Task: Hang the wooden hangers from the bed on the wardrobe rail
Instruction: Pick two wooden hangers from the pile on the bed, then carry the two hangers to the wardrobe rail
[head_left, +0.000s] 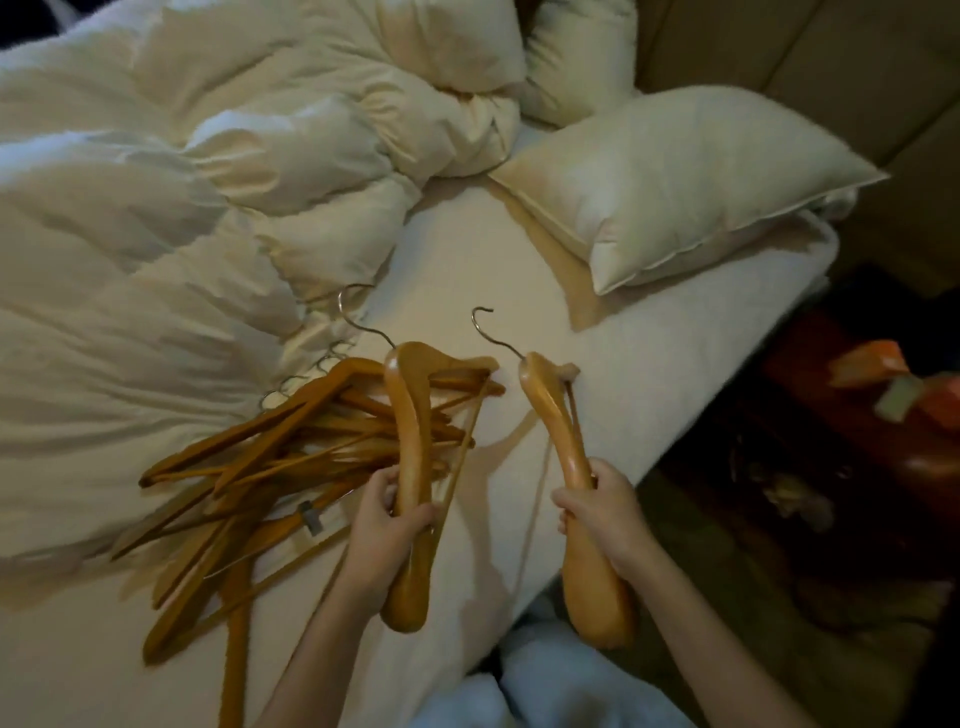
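Observation:
A heap of several wooden hangers (270, 457) with metal hooks lies on the white bed sheet (519, 291). My left hand (387, 525) is shut on one broad wooden hanger (408, 415), held up over the right side of the heap, hook pointing away from me. My right hand (600, 512) grips a second broad wooden hanger (558, 436) above the bed's edge, its hook also pointing away. No wardrobe rail is in view.
A rumpled white duvet (182, 197) covers the left and back of the bed. A pillow (675, 182) lies at the right, another pillow (576, 57) behind it. A dark wooden bedside unit (857, 441) stands right of the bed, orange items on it.

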